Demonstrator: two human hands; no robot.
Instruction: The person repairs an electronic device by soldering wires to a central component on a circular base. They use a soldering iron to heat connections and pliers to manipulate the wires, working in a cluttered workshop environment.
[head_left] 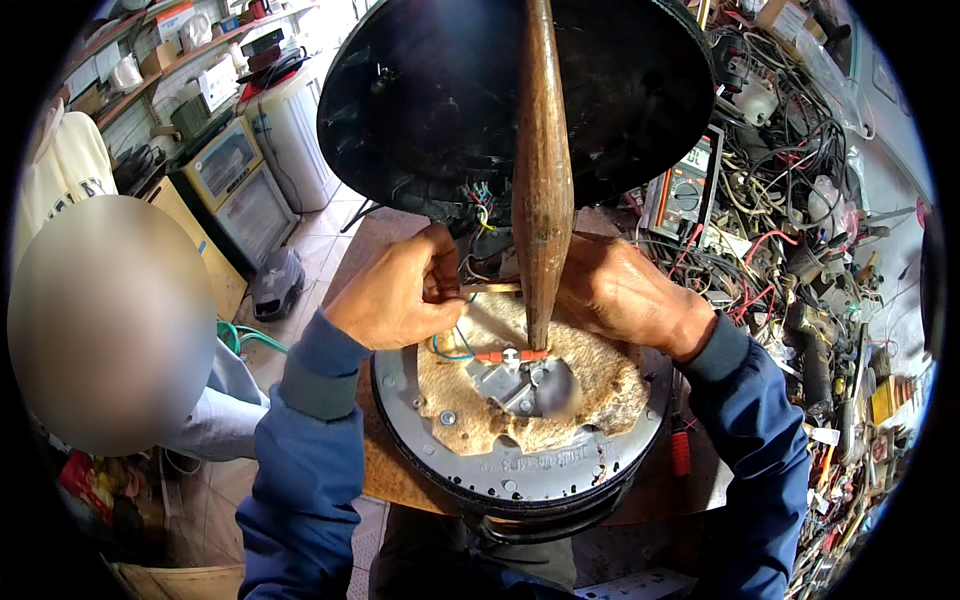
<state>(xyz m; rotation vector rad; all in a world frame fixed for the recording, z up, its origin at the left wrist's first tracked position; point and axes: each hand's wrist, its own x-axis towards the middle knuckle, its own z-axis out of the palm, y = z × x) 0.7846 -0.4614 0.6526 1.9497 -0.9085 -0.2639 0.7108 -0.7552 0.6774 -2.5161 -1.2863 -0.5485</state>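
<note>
A round appliance lies opened on a low table. Its grey metal base (400, 430) carries a torn pad of tan insulation (470, 430), and its black round shell (420, 120) leans back beyond. My left hand (405, 290) pinches the end of a thin pale strip (490, 288) above the pad. My right hand (625, 295) is curled at the other side; a brown wooden stick (541, 170) hides its fingertips. The stick's narrow end reaches down near a red-and-white tubular part (511, 356), from which a blue wire (437, 347) loops up to my left hand. Coloured wires (482, 205) hang from the shell.
A multimeter (684, 195) stands at the right of the shell, beside a large heap of cables and parts (780, 170). A red-handled tool (681, 453) lies right of the base. At the left are a person (215, 420), a small oven (225, 165) and loaded shelves (165, 75).
</note>
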